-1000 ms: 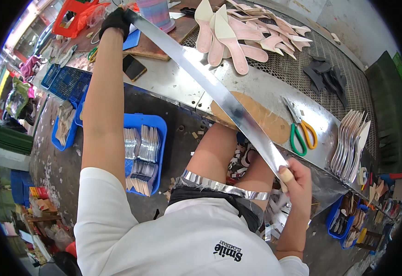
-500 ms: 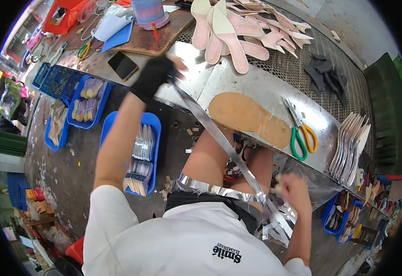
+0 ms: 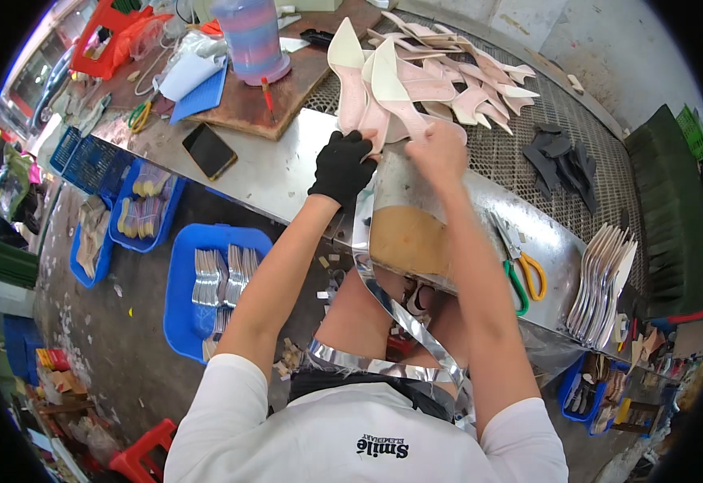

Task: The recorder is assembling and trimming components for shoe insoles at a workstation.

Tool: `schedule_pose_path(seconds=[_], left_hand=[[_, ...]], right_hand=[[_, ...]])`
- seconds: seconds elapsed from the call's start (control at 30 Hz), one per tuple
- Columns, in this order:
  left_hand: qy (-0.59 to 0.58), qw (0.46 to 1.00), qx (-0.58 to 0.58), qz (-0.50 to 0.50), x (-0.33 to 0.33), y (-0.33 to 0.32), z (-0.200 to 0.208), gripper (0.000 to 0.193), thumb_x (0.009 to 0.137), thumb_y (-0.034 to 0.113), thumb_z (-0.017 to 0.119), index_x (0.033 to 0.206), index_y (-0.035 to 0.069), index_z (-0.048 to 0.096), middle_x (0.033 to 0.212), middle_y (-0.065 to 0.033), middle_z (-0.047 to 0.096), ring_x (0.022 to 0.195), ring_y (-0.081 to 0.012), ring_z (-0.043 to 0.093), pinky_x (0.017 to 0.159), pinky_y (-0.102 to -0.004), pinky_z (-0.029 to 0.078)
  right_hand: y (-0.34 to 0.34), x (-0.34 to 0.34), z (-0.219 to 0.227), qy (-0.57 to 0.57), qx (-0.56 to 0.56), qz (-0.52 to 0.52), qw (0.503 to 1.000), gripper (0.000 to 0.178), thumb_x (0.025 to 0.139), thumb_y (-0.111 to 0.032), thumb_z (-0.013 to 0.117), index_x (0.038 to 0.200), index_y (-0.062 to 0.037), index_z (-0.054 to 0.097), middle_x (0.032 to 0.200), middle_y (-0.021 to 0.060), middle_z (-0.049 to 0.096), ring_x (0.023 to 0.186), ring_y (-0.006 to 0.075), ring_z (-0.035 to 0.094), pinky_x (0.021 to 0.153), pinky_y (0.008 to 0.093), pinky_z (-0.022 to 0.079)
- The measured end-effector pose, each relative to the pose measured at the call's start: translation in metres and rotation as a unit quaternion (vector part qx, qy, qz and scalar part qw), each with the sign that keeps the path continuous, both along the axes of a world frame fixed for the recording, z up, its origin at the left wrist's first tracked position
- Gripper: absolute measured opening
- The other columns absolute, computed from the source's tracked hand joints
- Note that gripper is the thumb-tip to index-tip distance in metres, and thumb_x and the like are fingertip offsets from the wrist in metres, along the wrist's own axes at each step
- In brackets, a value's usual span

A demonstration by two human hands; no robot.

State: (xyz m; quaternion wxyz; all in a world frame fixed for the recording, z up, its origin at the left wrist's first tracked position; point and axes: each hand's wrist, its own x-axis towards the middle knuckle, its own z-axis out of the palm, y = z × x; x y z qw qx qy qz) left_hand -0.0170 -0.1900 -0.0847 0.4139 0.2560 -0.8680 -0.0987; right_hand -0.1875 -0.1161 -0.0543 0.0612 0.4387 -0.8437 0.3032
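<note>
Gripping pink shoe uppers [image 3: 383, 97], both hands [image 3: 342, 165] closed

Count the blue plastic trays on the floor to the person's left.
3: a large tray of silvery pieces nearest the person's left arm, a second tray under the bench edge, a smaller one farther left. Others may be hidden.

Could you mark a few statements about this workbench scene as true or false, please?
1. The left hand wears a black glove. True.
2. The right hand is gloved too. False: it is bare.
3. Both hands are at the pile of pale pink shoe pieces. True.
4. The scissors have blue handles. False: one is green, one yellow.
5. A shiny silver strip hangs from the bench down to the person's lap. True.
6. The phone lies in a blue bin. False: it lies on the bench.
</note>
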Motion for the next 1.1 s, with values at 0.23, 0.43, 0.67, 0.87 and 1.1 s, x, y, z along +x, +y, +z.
schedule_pose_path(seconds=[0.23, 0.43, 0.67, 0.87, 1.1], left_hand=[[-0.051, 0.998, -0.024, -0.005, 0.009, 0.019, -0.013, 0.016, 0.07, 0.021, 0.068, 0.08, 0.009, 0.065, 0.085, -0.0086, 0.064, 0.081, -0.0301, 0.058, 0.067, -0.0398, 0.05], [0.122, 0.812, 0.518, -0.239, 0.048, 0.121, 0.109, 0.013, 0.079, 0.014, 0.07, 0.088, 0.006, 0.067, 0.066, -0.0046, 0.052, 0.058, -0.0131, 0.045, 0.057, -0.0251, 0.039], [0.095, 0.922, 0.22, -0.304, -0.005, 0.153, 0.091, 0.014, 0.071, 0.012, 0.073, 0.08, 0.005, 0.065, 0.07, -0.0073, 0.049, 0.059, -0.0221, 0.048, 0.054, -0.0317, 0.038], [-0.067, 0.99, -0.078, -0.102, -0.034, 0.093, 0.03, 0.024, 0.075, 0.023, 0.068, 0.097, 0.012, 0.067, 0.089, -0.0069, 0.061, 0.083, -0.0251, 0.057, 0.068, -0.0361, 0.049], [-0.109, 0.963, 0.15, -0.195, 0.002, 0.095, 0.037, 0.021, 0.075, 0.017, 0.069, 0.09, 0.004, 0.065, 0.077, -0.0098, 0.059, 0.07, -0.0275, 0.06, 0.064, -0.0333, 0.047]], right_hand=[[0.134, -0.048, 0.039, -0.263, -0.052, 0.137, 0.954, 0.037, 0.066, -0.02, 0.074, 0.095, -0.0017, 0.061, 0.084, 0.0068, 0.063, 0.074, 0.0137, 0.059, 0.067, 0.0283, 0.048], [0.219, -0.022, -0.001, -0.113, 0.021, 0.194, 0.974, 0.043, 0.064, -0.02, 0.077, 0.1, -0.0018, 0.061, 0.103, 0.009, 0.063, 0.095, 0.0183, 0.058, 0.079, 0.0304, 0.047], [0.217, 0.055, 0.035, -0.497, -0.228, 0.329, 0.77, 0.047, 0.081, -0.025, 0.071, 0.117, 0.0015, 0.054, 0.114, 0.0089, 0.058, 0.1, 0.0152, 0.057, 0.086, 0.0289, 0.045], [0.245, 0.02, 0.012, -0.569, -0.267, 0.071, 0.775, 0.012, 0.09, -0.009, 0.056, 0.098, -0.0022, 0.061, 0.078, 0.0008, 0.063, 0.054, 0.0045, 0.054, 0.049, 0.017, 0.042], [0.24, 0.024, 0.02, -0.468, -0.153, 0.083, 0.866, 0.015, 0.089, -0.011, 0.057, 0.098, 0.0002, 0.062, 0.073, 0.0015, 0.063, 0.041, 0.0006, 0.038, 0.037, 0.0157, 0.027]])
